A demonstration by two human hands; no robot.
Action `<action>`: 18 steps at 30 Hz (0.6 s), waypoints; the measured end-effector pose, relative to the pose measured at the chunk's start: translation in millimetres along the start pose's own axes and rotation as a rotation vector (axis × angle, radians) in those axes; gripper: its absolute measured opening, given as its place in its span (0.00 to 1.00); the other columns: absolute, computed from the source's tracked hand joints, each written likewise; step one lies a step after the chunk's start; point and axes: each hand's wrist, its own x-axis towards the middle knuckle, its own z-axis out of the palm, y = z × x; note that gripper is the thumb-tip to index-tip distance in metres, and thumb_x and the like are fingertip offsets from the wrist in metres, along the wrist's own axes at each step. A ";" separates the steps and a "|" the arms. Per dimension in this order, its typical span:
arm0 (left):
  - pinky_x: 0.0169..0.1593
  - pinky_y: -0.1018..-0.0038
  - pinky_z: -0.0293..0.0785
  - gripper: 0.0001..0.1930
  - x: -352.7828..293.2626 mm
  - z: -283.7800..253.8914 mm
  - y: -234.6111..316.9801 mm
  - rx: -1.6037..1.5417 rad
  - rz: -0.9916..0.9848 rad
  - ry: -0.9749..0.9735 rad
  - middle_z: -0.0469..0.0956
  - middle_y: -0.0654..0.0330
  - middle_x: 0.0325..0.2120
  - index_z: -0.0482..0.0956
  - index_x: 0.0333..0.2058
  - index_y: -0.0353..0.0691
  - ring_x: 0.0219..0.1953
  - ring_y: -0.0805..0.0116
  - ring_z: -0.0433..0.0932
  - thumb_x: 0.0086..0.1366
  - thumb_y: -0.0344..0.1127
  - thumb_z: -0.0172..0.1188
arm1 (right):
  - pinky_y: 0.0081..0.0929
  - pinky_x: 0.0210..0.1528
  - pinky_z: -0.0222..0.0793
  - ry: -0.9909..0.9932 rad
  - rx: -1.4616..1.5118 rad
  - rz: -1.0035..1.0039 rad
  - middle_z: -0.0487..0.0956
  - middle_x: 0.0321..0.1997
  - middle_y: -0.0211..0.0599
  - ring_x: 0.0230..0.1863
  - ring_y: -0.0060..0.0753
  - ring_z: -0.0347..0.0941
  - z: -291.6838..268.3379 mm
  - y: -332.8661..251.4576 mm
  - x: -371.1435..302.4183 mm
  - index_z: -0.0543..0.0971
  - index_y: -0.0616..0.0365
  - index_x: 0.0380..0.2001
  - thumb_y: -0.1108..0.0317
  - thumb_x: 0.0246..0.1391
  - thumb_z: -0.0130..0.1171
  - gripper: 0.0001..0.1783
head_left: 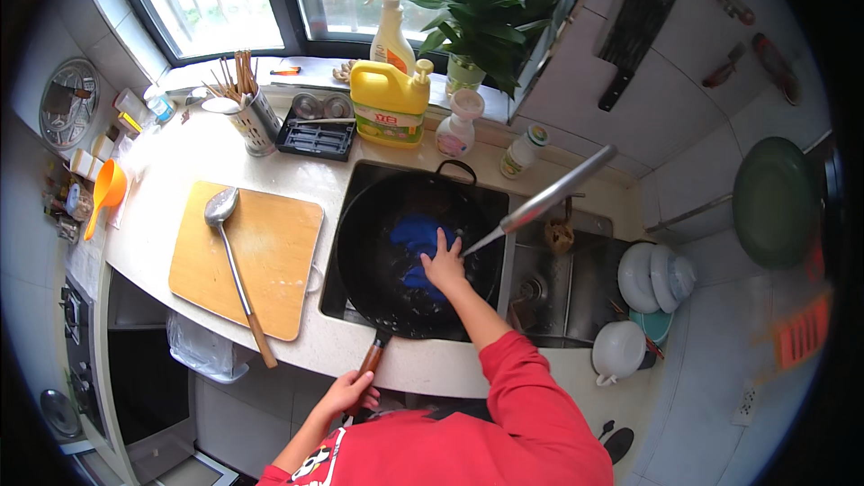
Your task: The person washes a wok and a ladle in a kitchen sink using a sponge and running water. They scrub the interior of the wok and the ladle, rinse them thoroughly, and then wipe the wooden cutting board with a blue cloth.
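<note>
A large black wok point(369, 270) sits over the left sink basin, its wooden handle point(372, 355) pointing toward me. My left hand point(349, 393) is wrapped round that handle. Inside the wok lies a crumpled blue cloth point(416, 232), spreading out on both sides of my right hand point(443, 265). The right hand rests on the cloth with its fingers spread. Close to its right, the metal faucet point(558, 191) slants down over the wok. Whatever is under the right palm is hidden.
A wooden cutting board point(279, 261) with a ladle point(236, 265) across it lies to the left. Behind the wok stand a yellow jug point(389, 112), a white pump bottle point(457, 126) and a chopstick holder point(256, 126). Stacked white bowls point(637, 274) stand right of the second basin point(540, 306).
</note>
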 end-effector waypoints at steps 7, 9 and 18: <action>0.21 0.78 0.68 0.15 -0.5 -4.2 -0.2 0.146 -0.036 -0.014 0.73 0.60 0.20 0.67 0.35 0.38 0.16 0.73 0.71 0.66 0.45 0.47 | 0.60 0.51 0.59 0.009 -0.313 -0.230 0.50 0.65 0.44 0.61 0.65 0.48 42.4 -11.9 17.3 0.59 0.39 0.59 0.54 0.48 0.54 0.34; 0.21 0.78 0.67 0.15 -1.1 -4.6 3.4 0.124 -0.050 -0.025 0.73 0.61 0.20 0.67 0.34 0.38 0.16 0.74 0.71 0.65 0.47 0.49 | 0.62 0.51 0.57 0.078 -0.274 -0.171 0.52 0.65 0.41 0.62 0.62 0.48 43.3 -13.6 24.9 0.61 0.40 0.58 0.57 0.46 0.55 0.33; 0.25 0.81 0.65 0.16 5.4 -9.3 6.9 0.109 -0.078 -0.049 0.72 0.63 0.18 0.70 0.35 0.37 0.20 0.77 0.70 0.64 0.47 0.52 | 0.67 0.55 0.48 0.052 -0.019 0.088 0.50 0.65 0.47 0.62 0.69 0.44 19.1 -45.7 22.9 0.66 0.41 0.55 0.51 0.47 0.54 0.29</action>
